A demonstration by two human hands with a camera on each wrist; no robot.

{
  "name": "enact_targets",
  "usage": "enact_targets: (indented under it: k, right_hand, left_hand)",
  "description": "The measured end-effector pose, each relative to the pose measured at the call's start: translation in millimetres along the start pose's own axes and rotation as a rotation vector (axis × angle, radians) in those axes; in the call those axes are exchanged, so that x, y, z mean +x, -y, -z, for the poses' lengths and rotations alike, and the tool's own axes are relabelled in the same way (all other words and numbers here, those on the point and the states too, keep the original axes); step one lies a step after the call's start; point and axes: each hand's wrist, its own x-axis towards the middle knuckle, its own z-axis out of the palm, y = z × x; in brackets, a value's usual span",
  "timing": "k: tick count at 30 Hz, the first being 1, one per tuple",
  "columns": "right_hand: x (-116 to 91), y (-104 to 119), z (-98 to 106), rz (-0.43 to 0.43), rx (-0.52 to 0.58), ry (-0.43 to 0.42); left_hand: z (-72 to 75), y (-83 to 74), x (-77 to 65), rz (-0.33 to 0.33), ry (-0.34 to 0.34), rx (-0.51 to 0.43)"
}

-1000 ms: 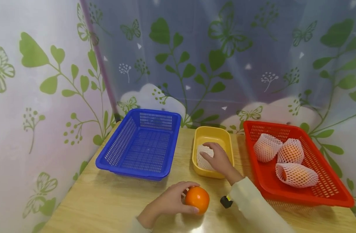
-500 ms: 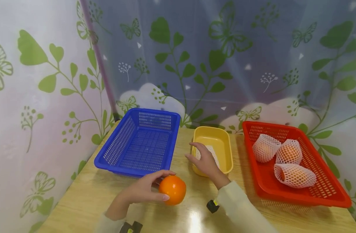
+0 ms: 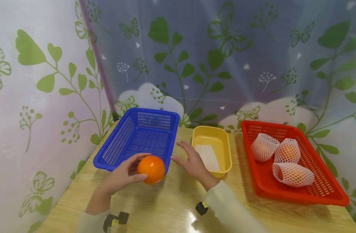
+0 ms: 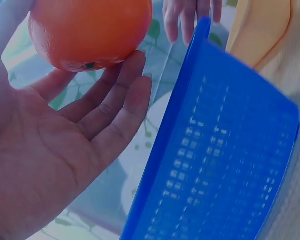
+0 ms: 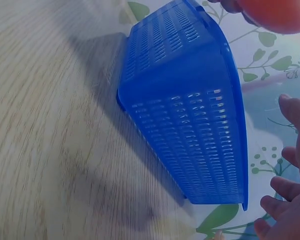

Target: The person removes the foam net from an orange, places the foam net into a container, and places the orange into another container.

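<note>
My left hand [image 3: 124,173] holds a shiny orange [image 3: 151,169] between thumb and fingers, above the front rim of the blue basket [image 3: 147,142]. In the left wrist view the orange [image 4: 92,30] shows a small green spot at its stem end, and the basket's holed wall stands beside the hand. My right hand [image 3: 194,161] holds nothing; its fingers are spread between the blue basket and the yellow tray [image 3: 220,142]. A white foam net [image 3: 207,157] lies in that tray, partly behind the right hand. No fruit shows inside the blue basket.
A red basket [image 3: 261,184] on the right holds several fruits in white foam nets [image 3: 293,174]. Everything stands on a light wooden table [image 3: 166,210]. Behind it hangs a curtain [image 3: 195,64] printed with leaves and butterflies.
My left hand has carried the orange left and away from me, up to the blue basket's rim. My right hand has left the foam net in the yellow tray and moved left.
</note>
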Motion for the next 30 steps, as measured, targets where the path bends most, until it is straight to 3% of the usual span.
enact_targets:
  k: [6,11,14,22,26,30]
  right_hand:
    - [-1,6,-4,-0.011,-0.018,0.063]
    - [-4,7,-10,0.002,-0.107,0.154]
    - [-6,5,-15,-0.001,-0.163,0.219]
    - [-11,8,-20,-0.004,-0.199,0.248]
    - [-12,10,-18,0.025,-0.205,0.255]
    - [-12,12,-17,0.018,-0.211,0.281]
  left_hand:
    - [10.7,4.4,2.2,0.056,-0.118,0.002]
    - [9.9,9.2,11.0,0.11,-0.186,0.003]
    - [8.3,10.3,15.4,0.132,-0.262,0.029]
    - [14.4,15.6,16.5,0.129,-0.462,0.335]
    - [21.4,20.2,18.0,0.135,-0.488,0.394]
    - [28.0,23.5,20.7,0.184,-0.489,0.424]
